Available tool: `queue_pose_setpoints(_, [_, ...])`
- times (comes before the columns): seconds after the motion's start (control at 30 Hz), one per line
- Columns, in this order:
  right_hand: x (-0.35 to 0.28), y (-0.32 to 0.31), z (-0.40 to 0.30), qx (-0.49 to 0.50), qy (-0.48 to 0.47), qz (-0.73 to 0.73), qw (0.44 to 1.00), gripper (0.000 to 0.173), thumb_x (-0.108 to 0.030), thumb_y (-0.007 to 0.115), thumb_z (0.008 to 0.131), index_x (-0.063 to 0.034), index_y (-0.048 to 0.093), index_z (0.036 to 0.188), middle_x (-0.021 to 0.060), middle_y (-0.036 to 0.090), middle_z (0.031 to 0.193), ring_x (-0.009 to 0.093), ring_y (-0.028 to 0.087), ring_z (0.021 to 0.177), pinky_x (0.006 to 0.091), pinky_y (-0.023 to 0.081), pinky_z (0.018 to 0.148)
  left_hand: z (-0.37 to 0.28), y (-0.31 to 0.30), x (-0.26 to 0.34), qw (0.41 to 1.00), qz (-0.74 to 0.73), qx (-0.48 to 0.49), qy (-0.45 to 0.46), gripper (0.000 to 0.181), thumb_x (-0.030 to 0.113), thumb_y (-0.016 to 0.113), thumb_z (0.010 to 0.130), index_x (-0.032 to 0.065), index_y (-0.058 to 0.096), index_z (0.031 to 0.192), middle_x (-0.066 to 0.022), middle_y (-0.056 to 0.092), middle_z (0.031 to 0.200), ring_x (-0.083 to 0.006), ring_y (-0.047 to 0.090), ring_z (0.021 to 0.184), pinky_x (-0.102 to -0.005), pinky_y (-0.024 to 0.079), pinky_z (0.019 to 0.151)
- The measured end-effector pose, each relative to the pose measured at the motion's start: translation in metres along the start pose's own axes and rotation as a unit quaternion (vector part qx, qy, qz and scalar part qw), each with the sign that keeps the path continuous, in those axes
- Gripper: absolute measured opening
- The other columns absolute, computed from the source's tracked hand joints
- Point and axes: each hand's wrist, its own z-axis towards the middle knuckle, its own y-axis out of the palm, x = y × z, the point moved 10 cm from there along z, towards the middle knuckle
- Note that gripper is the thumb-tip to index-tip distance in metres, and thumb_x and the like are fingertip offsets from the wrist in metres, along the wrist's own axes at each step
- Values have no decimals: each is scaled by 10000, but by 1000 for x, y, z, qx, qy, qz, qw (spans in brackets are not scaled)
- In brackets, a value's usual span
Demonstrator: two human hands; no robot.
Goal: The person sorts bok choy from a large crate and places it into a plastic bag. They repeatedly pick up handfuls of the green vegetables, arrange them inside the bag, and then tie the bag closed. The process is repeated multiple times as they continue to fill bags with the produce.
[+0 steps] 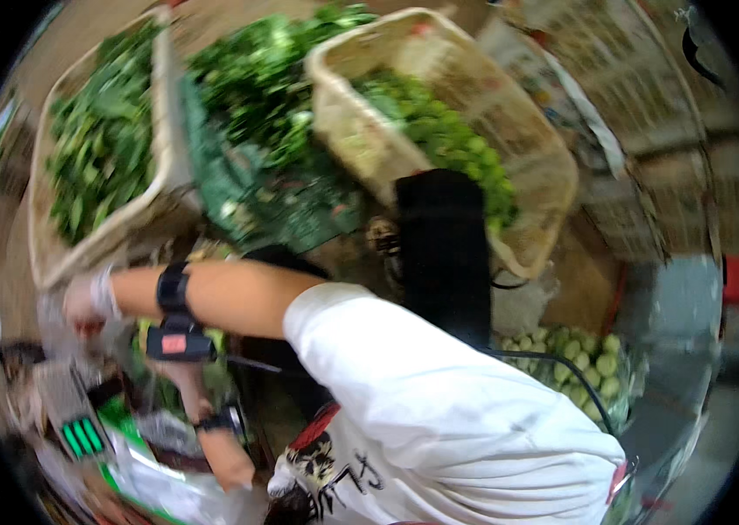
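Observation:
My right hand (84,305), blurred, reaches to the far left beside clear plastic film (58,325); a pale band circles its wrist, and its grip is unclear. Below and to its right is my left hand (179,371), partly hidden by a black device (179,344) strapped to my right forearm. Leafy greens (163,387), seemingly in clear plastic, lie against my left hand; whether the fingers hold them is hidden. A black watch (218,420) is on my left wrist. A grey scale with a lit green display (82,438) stands at lower left.
Crates of leafy greens (166,98) and green produce (343,72) stand beyond my legs, with greens on green sacking (209,177) between them. Round pale-green vegetables (583,367) lie in a plastic bag at right. Clear, green-edged plastic packaging (146,466) lies at lower left. Crates (664,131) stand upper right.

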Motion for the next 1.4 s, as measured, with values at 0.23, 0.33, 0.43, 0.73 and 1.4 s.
queue_pose_setpoints(0.23, [-91, -98, -214, 77, -12, -350, 933, 586, -340, 590, 695, -25, 522, 1184, 163, 581, 1116, 311, 551, 1026, 406, 422, 891, -67, -106, 12, 963, -260, 64, -41, 208, 113, 552, 822, -16, 609, 975, -177, 611, 959, -298, 561, 946, -399, 441, 812])
queue_pose_setpoints(0.33, [-91, -224, -364, 198, -4, -258, 946, 537, -337, 600, 732, -80, 529, 1198, 144, 598, 1086, 261, 590, 934, 339, 474, 804, -81, -191, 19, 904, -409, -10, -127, 200, 78, 455, 858, -40, 614, 884, -162, 615, 895, -235, 565, 845, -330, 437, 773])
queue_pose_setpoints(0.43, [-8, -342, -575, 423, 287, -277, 813, 391, -299, 509, 830, -44, 567, 1121, 129, 597, 1052, 252, 584, 918, 327, 475, 772, -70, -283, 79, 784, -615, -36, 78, 247, 139, 421, 876, -28, 592, 811, -132, 596, 819, -198, 551, 774, -280, 420, 741])
queue_pose_setpoints(0.73, [349, -284, -882, 509, 589, 110, 618, 273, -181, 442, 910, 39, 600, 949, 144, 598, 964, 262, 563, 768, 411, 463, 614, 56, -292, 580, 766, -428, -346, 333, 351, 299, 490, 866, -27, 605, 923, -86, 620, 836, -158, 580, 800, -262, 439, 748])
queue_pose_setpoints(1.4, [317, -287, -870, 556, 748, 38, 361, 1237, -696, 660, 553, -137, -28, 1415, 259, 193, 1400, 408, 290, 1248, 593, 320, 936, 152, -129, 740, 844, -205, -337, 364, 440, 416, 459, 817, -3, 588, 856, -119, 619, 743, -244, 597, 661, -369, 455, 654])
